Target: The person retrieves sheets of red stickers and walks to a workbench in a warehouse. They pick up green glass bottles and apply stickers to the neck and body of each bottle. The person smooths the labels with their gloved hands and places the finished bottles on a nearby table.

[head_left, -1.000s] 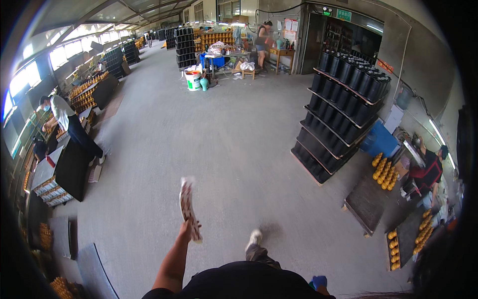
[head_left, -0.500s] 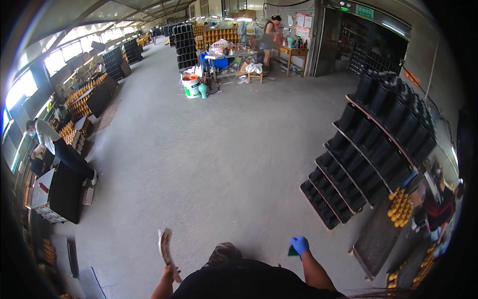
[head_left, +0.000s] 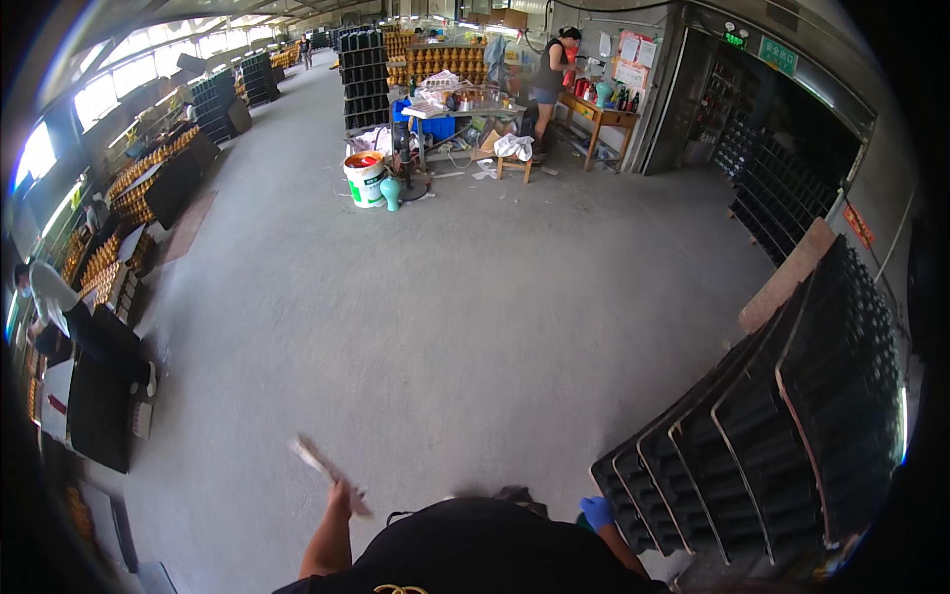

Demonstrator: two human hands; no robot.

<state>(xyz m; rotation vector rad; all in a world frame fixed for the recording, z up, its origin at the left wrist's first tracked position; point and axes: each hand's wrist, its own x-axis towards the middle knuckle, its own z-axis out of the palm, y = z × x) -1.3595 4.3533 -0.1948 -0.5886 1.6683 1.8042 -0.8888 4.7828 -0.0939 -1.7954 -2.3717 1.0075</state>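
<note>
My bare left hand (head_left: 339, 495) is closed around a long, pale, flat strip (head_left: 315, 457), held slanting out ahead of me; it is smeared by motion, so I cannot tell its kind. At my right side, low in view, my right hand (head_left: 597, 512) wears a blue glove. Its fingers are curled over a small dark green thing (head_left: 582, 520), mostly hidden by the hand and my body. Close beside that hand rises a tall stack of black cylinders on boards (head_left: 732, 445); whether they touch, I cannot tell.
A white bucket (head_left: 365, 188) and a teal vase (head_left: 391, 193) stand before a cluttered table (head_left: 470, 111). One person (head_left: 552, 84) stands at a wooden desk (head_left: 604, 114), another (head_left: 59, 307) by the left workbenches. A dark doorway (head_left: 762, 109) opens at the far right.
My view has moved forward, and the black stack is now nearer on my right. The strip has swung to a flatter slant. Less of the green thing shows.
</note>
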